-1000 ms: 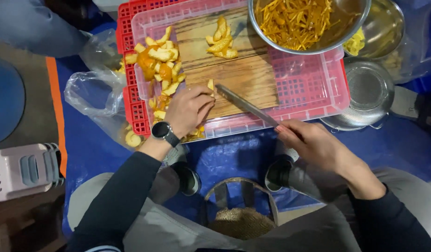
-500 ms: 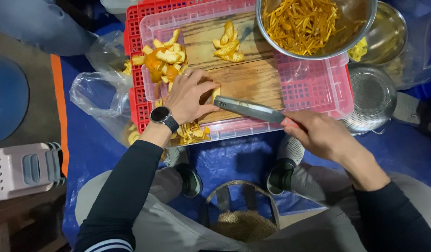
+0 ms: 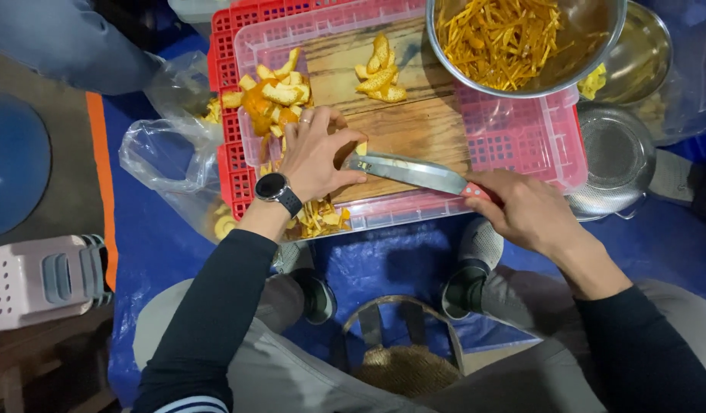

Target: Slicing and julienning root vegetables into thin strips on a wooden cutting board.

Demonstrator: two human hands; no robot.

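On the wooden cutting board the left hand is curled down, fingertips pinning a small yellow piece of orange peel that peeks out at the hand's 3 o'clock edge. The right hand is closed around the red handle of a long steel-bladed knife; the blade runs toward 9 o'clock and its tip meets the peel just beside the left fingertips. A heap of orange peel chunks lies at 11 o'clock of the left hand, touching it. The board sits in a clear plastic tray on a red plastic crate. A steel bowl of thin peel strips stands at 1 o'clock.
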